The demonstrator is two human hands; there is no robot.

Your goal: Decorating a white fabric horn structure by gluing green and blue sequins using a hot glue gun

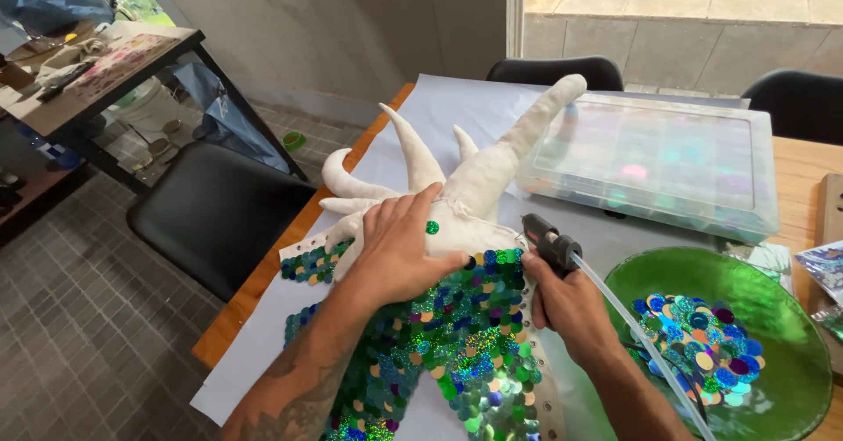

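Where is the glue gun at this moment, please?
In the head view, the glue gun is in the right hand, right of centre, its nozzle at the edge of the sequinned cloth figure, left of the green glass bowl.

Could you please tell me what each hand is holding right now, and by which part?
The right hand grips a black glue gun by its handle. The left hand grips nothing; it lies flat on the white stuffed figure, above its sequins.

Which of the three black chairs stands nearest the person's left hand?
The black chair at the table's left side, just beyond the left hand. The other two chairs stand at the far edge, behind the clear plastic box.
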